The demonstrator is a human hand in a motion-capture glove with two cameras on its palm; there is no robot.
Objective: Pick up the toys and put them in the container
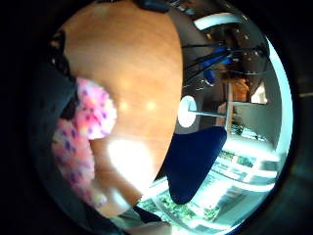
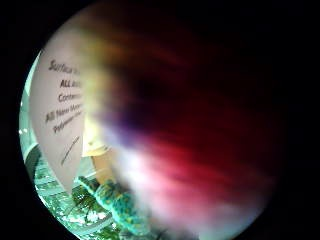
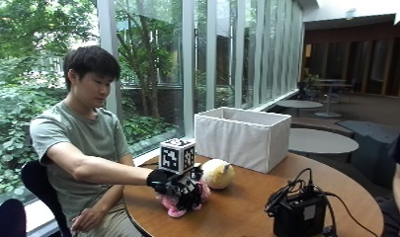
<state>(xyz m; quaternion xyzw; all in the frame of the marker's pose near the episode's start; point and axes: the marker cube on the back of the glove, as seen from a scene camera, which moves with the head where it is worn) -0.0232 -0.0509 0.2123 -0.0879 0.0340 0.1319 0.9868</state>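
Note:
A pink plush toy (image 3: 171,205) with purple spots lies on the round wooden table (image 3: 239,210), near its left edge. My gloved right hand (image 3: 177,186) is on top of it, fingers curled round the plush. A cream round plush toy (image 3: 219,174) sits just to the right, touching or nearly touching the hand. Behind them stands the white fabric container (image 3: 242,139), open at the top. The little finger side palm view shows the pink plush (image 1: 90,117) against the glove. A blurred red and pink surface (image 2: 200,150) fills the thumb side palm view, beside a white printed tag (image 2: 57,110).
A black box with cables (image 3: 297,215) stands at the table's front right. A dark blue chair (image 1: 193,156) is beside the table edge. The person's bare left hand rests in the lap. Glass windows run behind the container.

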